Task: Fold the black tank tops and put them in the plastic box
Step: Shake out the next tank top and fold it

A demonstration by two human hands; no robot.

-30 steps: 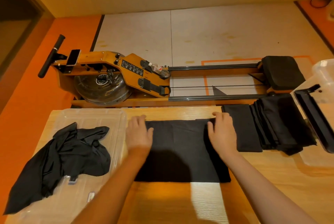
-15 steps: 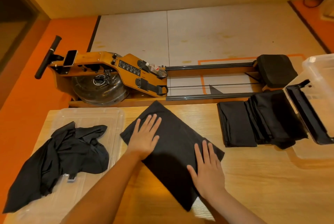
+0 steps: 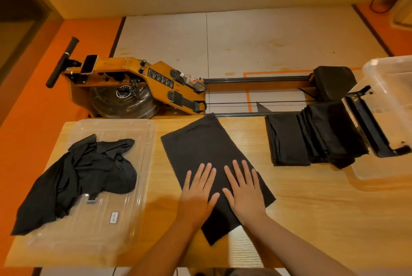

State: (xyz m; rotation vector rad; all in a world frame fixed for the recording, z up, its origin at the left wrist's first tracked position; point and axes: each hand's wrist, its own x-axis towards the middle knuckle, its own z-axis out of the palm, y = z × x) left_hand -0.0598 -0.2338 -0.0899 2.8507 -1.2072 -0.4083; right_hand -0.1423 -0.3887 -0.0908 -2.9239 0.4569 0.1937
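Note:
A folded black tank top (image 3: 200, 146) lies as a long strip in the middle of the wooden table (image 3: 312, 209), turned at a slant with its far end at the table's back edge. My left hand (image 3: 199, 191) and my right hand (image 3: 244, 188) rest flat side by side on its near half, fingers spread, gripping nothing. A stack of folded black tank tops (image 3: 312, 135) lies at the right, leaning into the tipped clear plastic box (image 3: 392, 102). A crumpled black tank top (image 3: 89, 171) lies at the left on the clear box lid (image 3: 93, 226).
Beyond the table's far edge stands a wooden rowing machine (image 3: 138, 84) with a black seat (image 3: 334, 81) on its rail. The plastic box has a black latch handle (image 3: 370, 128) facing the stack. Orange floor lies to the left.
The tank top has been rotated from lying crosswise to lying lengthwise at a slant. Both hands have come toward me and together onto its near half.

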